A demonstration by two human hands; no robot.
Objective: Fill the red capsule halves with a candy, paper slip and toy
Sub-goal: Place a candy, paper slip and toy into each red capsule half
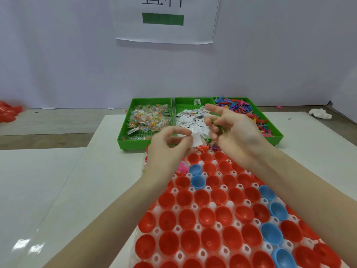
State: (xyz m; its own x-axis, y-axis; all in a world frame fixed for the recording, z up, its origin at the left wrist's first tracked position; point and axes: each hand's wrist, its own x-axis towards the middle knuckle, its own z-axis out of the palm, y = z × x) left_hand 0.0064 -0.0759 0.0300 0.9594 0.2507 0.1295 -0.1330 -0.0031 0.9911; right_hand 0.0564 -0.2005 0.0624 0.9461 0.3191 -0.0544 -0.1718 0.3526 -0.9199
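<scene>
While both hands are raised over the far end of the capsule tray (193, 215), a paper slip (196, 139) is pinched by the left hand (170, 144) and a small greenish toy (218, 126) by the right hand (231, 130); empty red capsule halves (204, 157) lie just below and nearer, closest to the left hand

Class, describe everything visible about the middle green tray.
The middle green tray looks like bright green plastic, rectangular, with low walls and a perforated floor. It sits flat on the white table between two matching trays, touching both. A loose heap of small white paper slips fills its near part. The right hand partly hides it.
</scene>
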